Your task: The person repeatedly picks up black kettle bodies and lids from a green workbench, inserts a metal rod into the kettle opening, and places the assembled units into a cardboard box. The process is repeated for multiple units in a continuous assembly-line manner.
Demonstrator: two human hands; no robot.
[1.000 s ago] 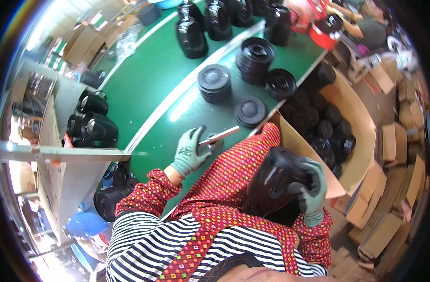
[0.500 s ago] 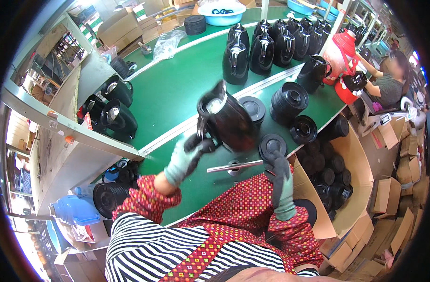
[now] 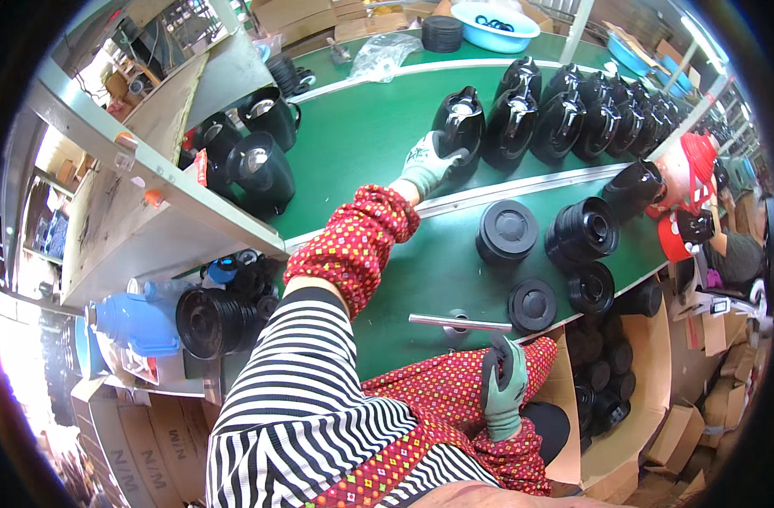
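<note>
My left hand [image 3: 431, 165], in a pale green glove, reaches far across the green bench with its fingers around a black jug [image 3: 459, 124]. This glossy jug stands upright at the near left end of several similar jugs [image 3: 564, 118]. Low by my lap, my gloved right hand [image 3: 504, 381] is empty, its fingers slightly bent and apart from the thumb. Just above it lie a metal rod [image 3: 459, 323] and a round black lid [image 3: 532, 306]. Farther up stands a short black lid stack [image 3: 507, 230], with a taller stack of black rings [image 3: 583, 231] to its right.
A cardboard box [image 3: 649, 381] of black parts stands right of my lap. More black jugs [image 3: 264, 169] sit on the left shelf, above a blue jug [image 3: 137, 322]. A pale rail [image 3: 522, 186] divides the bench. A co-worker [image 3: 738, 250] sits at right by red jugs.
My left hand has carried the black jug from the near bench over the rail to the row's near end. My right hand has left the lid and drawn back toward my lap.
</note>
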